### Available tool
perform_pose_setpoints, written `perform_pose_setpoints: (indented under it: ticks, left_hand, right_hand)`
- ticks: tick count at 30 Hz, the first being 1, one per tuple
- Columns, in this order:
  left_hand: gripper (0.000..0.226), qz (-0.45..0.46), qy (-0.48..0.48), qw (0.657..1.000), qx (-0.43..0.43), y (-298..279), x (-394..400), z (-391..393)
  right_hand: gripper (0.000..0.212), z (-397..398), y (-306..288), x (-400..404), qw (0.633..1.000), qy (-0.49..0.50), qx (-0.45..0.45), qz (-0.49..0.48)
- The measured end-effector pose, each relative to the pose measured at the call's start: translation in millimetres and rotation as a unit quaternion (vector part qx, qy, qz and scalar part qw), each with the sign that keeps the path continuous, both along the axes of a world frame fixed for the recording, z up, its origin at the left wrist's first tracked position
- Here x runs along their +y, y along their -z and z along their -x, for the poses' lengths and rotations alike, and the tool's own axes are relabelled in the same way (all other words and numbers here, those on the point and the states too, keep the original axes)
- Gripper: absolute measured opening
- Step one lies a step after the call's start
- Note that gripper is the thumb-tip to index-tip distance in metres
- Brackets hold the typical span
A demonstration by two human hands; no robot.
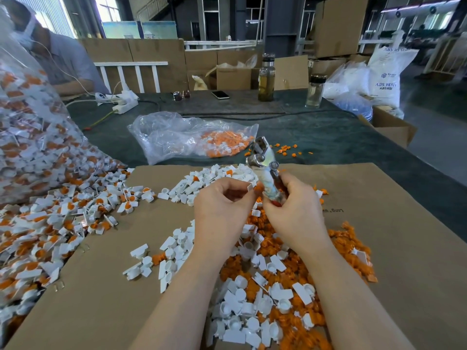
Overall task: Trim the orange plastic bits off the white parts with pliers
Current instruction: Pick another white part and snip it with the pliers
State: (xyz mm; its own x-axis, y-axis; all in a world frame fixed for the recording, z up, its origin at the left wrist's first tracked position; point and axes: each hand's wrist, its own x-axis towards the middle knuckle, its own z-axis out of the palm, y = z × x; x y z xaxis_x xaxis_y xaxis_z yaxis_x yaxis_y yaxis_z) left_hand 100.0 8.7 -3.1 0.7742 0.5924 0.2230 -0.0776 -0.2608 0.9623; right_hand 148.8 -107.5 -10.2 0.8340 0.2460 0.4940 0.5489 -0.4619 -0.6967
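My right hand (294, 205) grips the wrapped handles of metal pliers (262, 160), whose jaws point up and away from me. Close beside it on the left, my left hand (222, 198) pinches a small white part (250, 188) with an orange bit on it between thumb and fingers. The part is next to the plier handles, not between the jaws. Under my hands lies a mixed heap of orange bits and white parts (273, 286) on a cardboard sheet (404, 248). White parts with orange still attached (50, 223) spill across the left.
A large clear bag of untrimmed parts (30, 137) leans at the left, and a smaller bag (192, 137) lies behind the cardboard. Further back are two bottles (265, 79), a phone (220, 95), sunglasses, a power strip and boxes. Another person sits at far left.
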Motion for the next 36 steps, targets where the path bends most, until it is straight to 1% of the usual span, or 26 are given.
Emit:
perform_pose_setpoints:
  ticks: [2, 4, 7, 11, 13, 17, 20, 23, 28, 31, 36]
  left_hand:
    - [0.013, 0.007, -0.013, 1.000, 0.007, 0.3, 2.0, -0.6]
    - [0.013, 0.036, -0.013, 0.999, 0.004, 0.0, 5.0, -1.0]
    - [0.008, 0.084, 0.000, 0.996, -0.026, -2.3, 10.4, 0.7]
    - [0.005, 0.121, 0.007, 0.991, -0.059, -4.4, 16.1, 2.4]
    - [0.006, 0.140, 0.017, 0.987, -0.076, -5.6, 16.9, 3.1]
    - [0.012, 0.138, 0.027, 0.985, -0.101, -6.1, 18.9, 4.7]
    - [0.012, 0.132, 0.031, 0.985, -0.104, -6.0, 19.3, 5.0]
    - [0.012, 0.134, 0.038, 0.984, -0.113, -6.4, 19.0, 4.8]
    - [0.011, 0.130, 0.051, 0.982, -0.123, -5.3, 19.7, 4.0]
    - [0.011, 0.131, 0.054, 0.982, -0.121, -5.2, 21.0, 4.3]
    - [0.011, 0.165, 0.058, 0.977, -0.120, -5.2, 21.7, 4.2]
  right_hand:
    - [0.021, -0.4, -0.6, 0.5, 1.000, -0.016, 0.009, 0.007]
    - [0.020, -0.7, -1.8, -0.8, 0.999, -0.030, 0.027, 0.007]
    - [0.020, -1.3, -5.1, -5.7, 0.996, -0.061, 0.066, 0.004]
    - [0.012, -2.1, -8.2, -11.7, 0.990, -0.090, 0.100, 0.037]
    - [0.012, -0.8, -9.8, -13.2, 0.985, -0.110, 0.120, 0.051]
    - [0.015, 2.0, -12.5, -14.0, 0.977, -0.139, 0.141, 0.074]
    - [0.013, 2.8, -13.5, -14.8, 0.974, -0.153, 0.149, 0.078]
    - [0.015, 3.9, -15.3, -15.0, 0.967, -0.171, 0.169, 0.084]
    - [0.016, 5.7, -14.5, -13.6, 0.961, -0.193, 0.171, 0.099]
    - [0.012, 4.1, -11.9, -13.2, 0.959, -0.200, 0.173, 0.101]
    - [0.017, 2.9, -7.5, -10.1, 0.961, -0.204, 0.162, 0.095]
